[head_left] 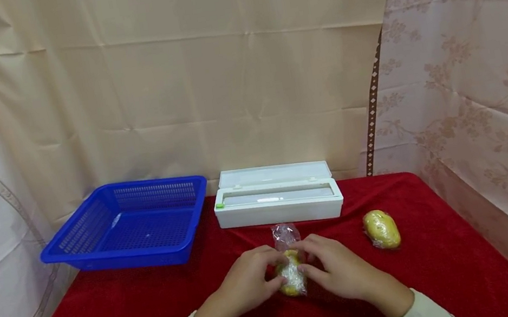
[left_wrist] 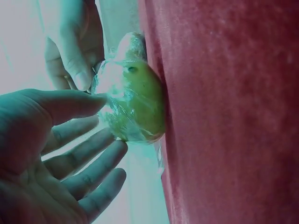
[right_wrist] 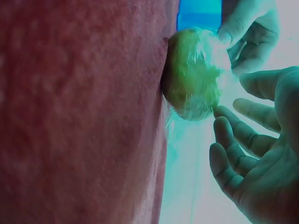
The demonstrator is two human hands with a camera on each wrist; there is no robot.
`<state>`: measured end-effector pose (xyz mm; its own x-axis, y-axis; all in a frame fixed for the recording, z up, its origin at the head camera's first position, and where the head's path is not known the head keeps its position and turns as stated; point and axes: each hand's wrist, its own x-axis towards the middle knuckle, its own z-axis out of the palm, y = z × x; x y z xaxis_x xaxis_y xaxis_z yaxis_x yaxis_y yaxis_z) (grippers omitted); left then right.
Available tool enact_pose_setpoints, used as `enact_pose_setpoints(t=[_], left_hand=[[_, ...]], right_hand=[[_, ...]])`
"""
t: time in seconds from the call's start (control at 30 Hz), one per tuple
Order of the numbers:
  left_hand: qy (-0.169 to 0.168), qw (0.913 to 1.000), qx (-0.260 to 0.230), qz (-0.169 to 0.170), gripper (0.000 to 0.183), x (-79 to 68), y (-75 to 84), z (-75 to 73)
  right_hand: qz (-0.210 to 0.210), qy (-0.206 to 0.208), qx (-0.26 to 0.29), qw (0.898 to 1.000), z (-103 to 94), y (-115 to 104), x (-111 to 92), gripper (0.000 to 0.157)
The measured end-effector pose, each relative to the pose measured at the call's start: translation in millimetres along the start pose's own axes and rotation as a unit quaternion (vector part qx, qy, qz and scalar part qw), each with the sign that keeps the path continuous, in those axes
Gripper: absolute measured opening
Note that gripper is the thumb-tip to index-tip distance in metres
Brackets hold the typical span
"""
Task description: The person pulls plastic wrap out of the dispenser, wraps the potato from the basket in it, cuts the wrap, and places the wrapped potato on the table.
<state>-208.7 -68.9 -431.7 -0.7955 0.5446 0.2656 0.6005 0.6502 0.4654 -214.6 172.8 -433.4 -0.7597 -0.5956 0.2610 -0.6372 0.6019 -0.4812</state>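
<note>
A potato [head_left: 292,279] in clear plastic wrap lies on the red cloth between the two hands. Loose wrap [head_left: 286,235] sticks out past its far end. On its left side, the left hand [head_left: 253,273] has thumb and fingertips at the wrap; the left wrist view shows the other fingers spread and loosely straight. The right hand [head_left: 336,266] reaches in from the other side, fingertips close against the potato. Its fingers are apart and slightly bent in the right wrist view, with the thumb [right_wrist: 257,84] off the potato.
Behind the hands stands a white plastic-wrap dispenser [head_left: 279,215], its lid raised, with a green slider [head_left: 219,206] at the left. A blue basket [head_left: 177,255] sits at the back left. Another wrapped potato [head_left: 381,229] lies to the right on the red cloth [head_left: 448,272]. Curtains hang around the table.
</note>
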Motion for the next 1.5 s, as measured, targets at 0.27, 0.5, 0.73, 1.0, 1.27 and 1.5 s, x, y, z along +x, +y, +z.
enact_pose_setpoints(t=[0.27,0.5,0.73,1.0,1.27,1.5], left_hand=[[-0.031,0.9992,-0.010,0.025,0.025,-1.1,-0.4,-2.3],[-0.031,0.9990,0.026,0.020,0.032,-2.4,3.1,-2.3],[-0.015,0.9972,0.063,0.038,0.030,-2.3,3.0,-0.8],[0.016,0.9905,0.109,0.083,0.027,-4.9,0.8,-0.7],[0.012,0.9862,0.141,0.087,0.027,-4.2,2.2,-3.2],[0.037,0.9803,0.160,0.110,0.027,-2.8,-0.8,-1.8]], right_hand=[[-0.009,0.026,-0.072,0.997,-2.3,5.9,-2.4,0.047],[0.025,-0.032,-0.096,0.995,-1.7,5.3,-3.6,0.059],[0.043,-0.026,-0.111,0.993,-5.5,4.3,-6.3,0.058],[0.060,-0.072,-0.065,0.993,-11.0,2.0,-7.6,0.054],[0.045,-0.111,-0.035,0.992,-11.0,1.9,-8.3,0.059],[0.043,-0.096,-0.018,0.994,-11.3,-2.3,-7.5,0.059]])
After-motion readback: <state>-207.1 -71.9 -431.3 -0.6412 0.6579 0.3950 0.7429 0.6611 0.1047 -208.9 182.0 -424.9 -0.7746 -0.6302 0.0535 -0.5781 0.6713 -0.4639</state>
